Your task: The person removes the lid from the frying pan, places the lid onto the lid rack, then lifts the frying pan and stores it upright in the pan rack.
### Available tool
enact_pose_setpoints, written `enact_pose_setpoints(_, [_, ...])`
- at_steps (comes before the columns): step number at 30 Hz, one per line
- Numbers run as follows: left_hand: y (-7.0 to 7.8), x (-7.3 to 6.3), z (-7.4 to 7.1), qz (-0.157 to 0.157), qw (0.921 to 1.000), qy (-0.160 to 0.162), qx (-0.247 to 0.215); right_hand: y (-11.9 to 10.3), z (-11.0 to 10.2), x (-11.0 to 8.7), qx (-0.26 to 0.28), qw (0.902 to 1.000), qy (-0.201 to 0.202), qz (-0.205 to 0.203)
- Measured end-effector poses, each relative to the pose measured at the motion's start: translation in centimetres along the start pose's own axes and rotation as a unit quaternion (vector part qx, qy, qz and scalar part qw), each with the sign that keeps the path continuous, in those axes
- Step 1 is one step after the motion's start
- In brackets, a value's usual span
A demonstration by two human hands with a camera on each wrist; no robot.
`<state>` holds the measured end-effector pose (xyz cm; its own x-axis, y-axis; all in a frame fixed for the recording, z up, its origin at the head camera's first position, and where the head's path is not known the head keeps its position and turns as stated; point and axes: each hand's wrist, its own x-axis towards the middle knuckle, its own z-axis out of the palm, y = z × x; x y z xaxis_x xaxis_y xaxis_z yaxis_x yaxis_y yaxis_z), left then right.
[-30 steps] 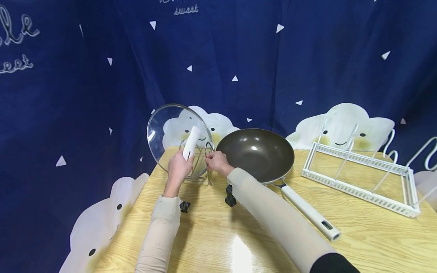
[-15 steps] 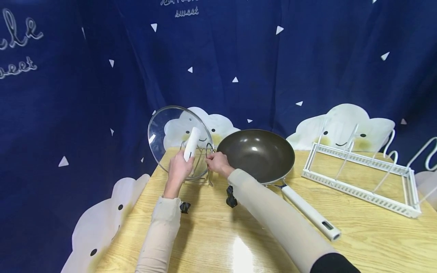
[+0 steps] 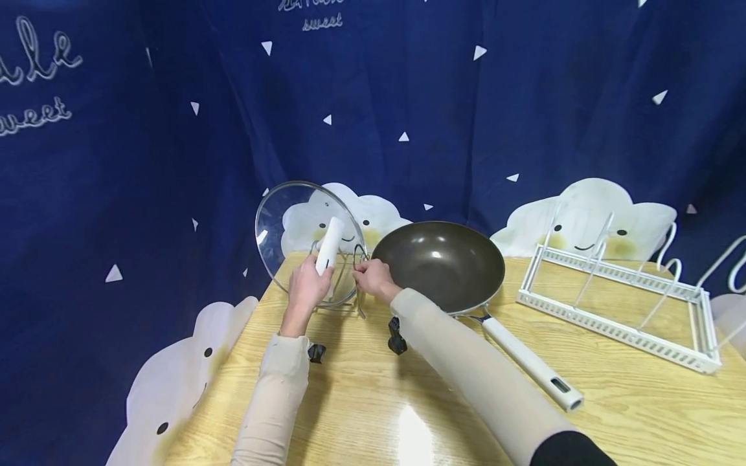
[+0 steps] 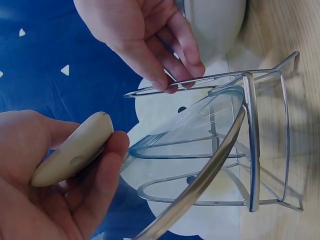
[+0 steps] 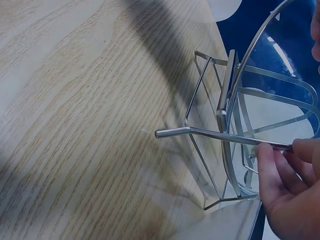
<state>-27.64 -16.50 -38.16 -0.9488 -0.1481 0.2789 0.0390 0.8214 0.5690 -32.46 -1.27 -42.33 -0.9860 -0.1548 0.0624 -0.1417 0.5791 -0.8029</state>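
A round glass pot lid (image 3: pixel 280 220) with a metal rim stands tilted in a small metal wire rack (image 4: pixel 254 145) at the table's far left. My left hand (image 3: pixel 307 283) grips the lid's white handle (image 3: pixel 330 244); the left wrist view shows the fingers curled about this handle (image 4: pixel 75 150). With the right hand (image 3: pixel 373 277) I pinch the rack's right-side wire loop between thumb and fingers, as the right wrist view shows at that wire (image 5: pixel 240 139). The lid's lower rim sits among the rack's wires.
Right of the rack lies a dark wok (image 3: pixel 443 265), its white handle (image 3: pixel 530 362) pointing toward the front right. A white rack with wire dividers (image 3: pixel 618 330) stands farther right on the wooden table (image 3: pixel 361 401). A blue curtain (image 3: pixel 408 84) hangs behind.
The view has shifted very slightly. Both hands keep their holds, and the lid and rack stay where they were.
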Motion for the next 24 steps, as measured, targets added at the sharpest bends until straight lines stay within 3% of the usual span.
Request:
enact_pose_setpoints(9, [0.5,0.3,-1.1,0.004,0.9995,0.011,0.028,-0.4,-1.4,0.3,-0.043,0.9991,0.001,-0.005])
enact_pose_setpoints(19, [1.9,0.8,-3.1,0.015,0.9954,0.077,0.055,-1.8,-6.2,0.3,-0.091,0.9957,-0.013,-0.009])
enact_pose_setpoints(24, [3.1,0.8,-3.9,0.030,0.9950,0.080,0.051,-2.7,-8.8,0.1,-0.124,0.9913,-0.046,-0.001])
